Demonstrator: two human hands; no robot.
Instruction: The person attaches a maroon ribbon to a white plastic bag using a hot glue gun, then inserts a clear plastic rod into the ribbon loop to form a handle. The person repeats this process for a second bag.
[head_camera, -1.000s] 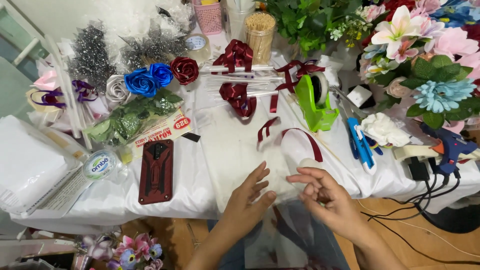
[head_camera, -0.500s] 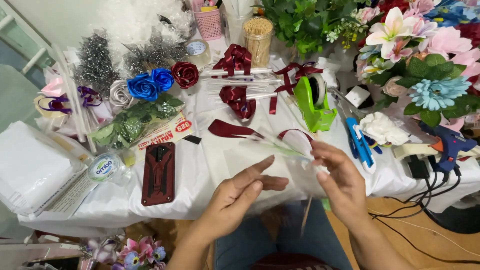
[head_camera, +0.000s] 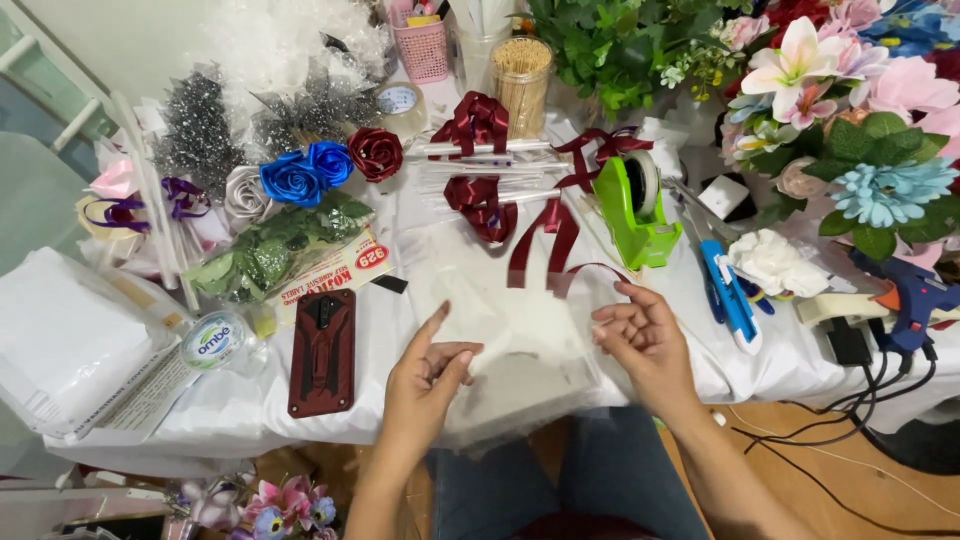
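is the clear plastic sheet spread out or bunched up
Spread out: the clear plastic sheet lies flat over the table edge, the left hand and right hand holding opposite sides.

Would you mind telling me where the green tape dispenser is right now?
In the head view, the green tape dispenser stands on the white table, right of centre, beyond the right hand, beside the dark red ribbon bows.

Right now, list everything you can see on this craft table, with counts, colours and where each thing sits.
clear plastic sheet: one, transparent, front centre, between both hands
ribbon roses: four, silver, two blue, dark red, back left
dark red ribbon bows: several, back centre
tape dispenser: one, green, right of centre
phone: one, dark red case, front left
jar of wooden sticks: one, back centre
glue gun: one, blue, far right
artificial flowers: a bunch, pink, white, blue, back right
left hand: on the sheet's left edge
right hand: pinching its right edge
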